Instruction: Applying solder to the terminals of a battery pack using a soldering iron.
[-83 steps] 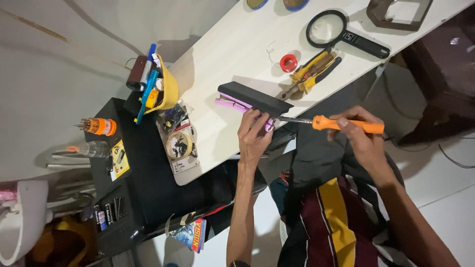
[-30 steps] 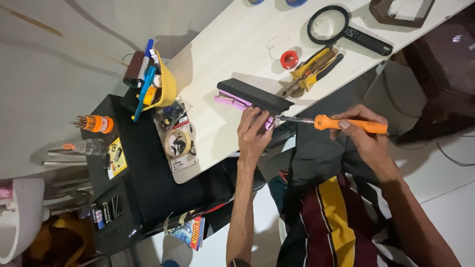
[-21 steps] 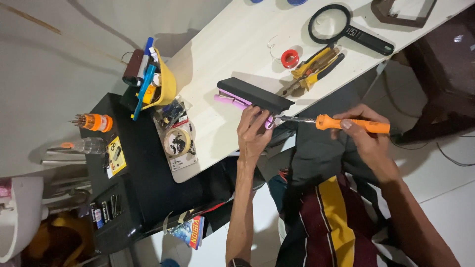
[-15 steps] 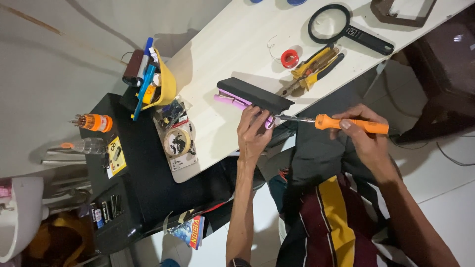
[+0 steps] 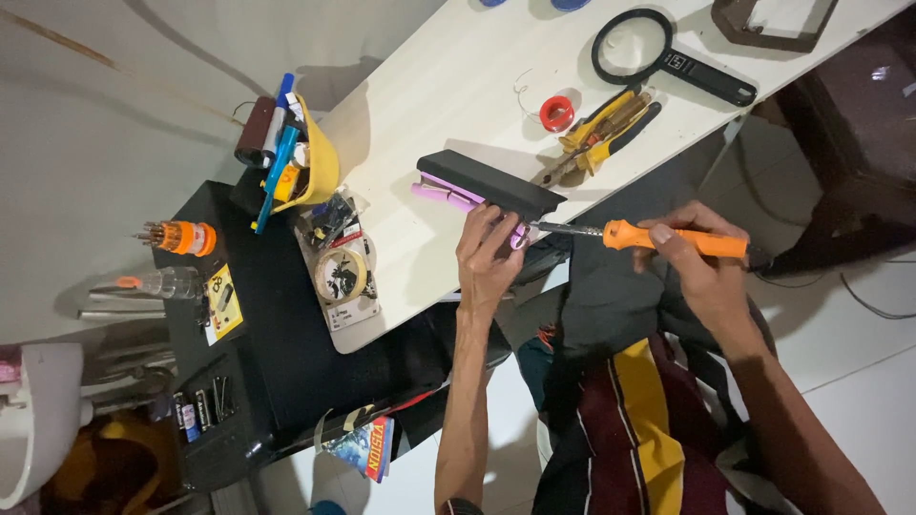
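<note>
Soldering iron (image 5: 668,237) — orange handle, frame centre-right, grasped by right hand (image 5: 701,262); long axis near-horizontal, tip pointing left at pink cells (image 5: 448,194) under a black case (image 5: 491,183). Left hand (image 5: 489,256) clasps the pack's end at the white table (image 5: 458,76) edge. Step judged: soldering the terminal — next needs a steady tip

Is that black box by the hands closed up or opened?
Opened: purple cylinders stick out from under the black box, while the left hand steadies it.
</note>
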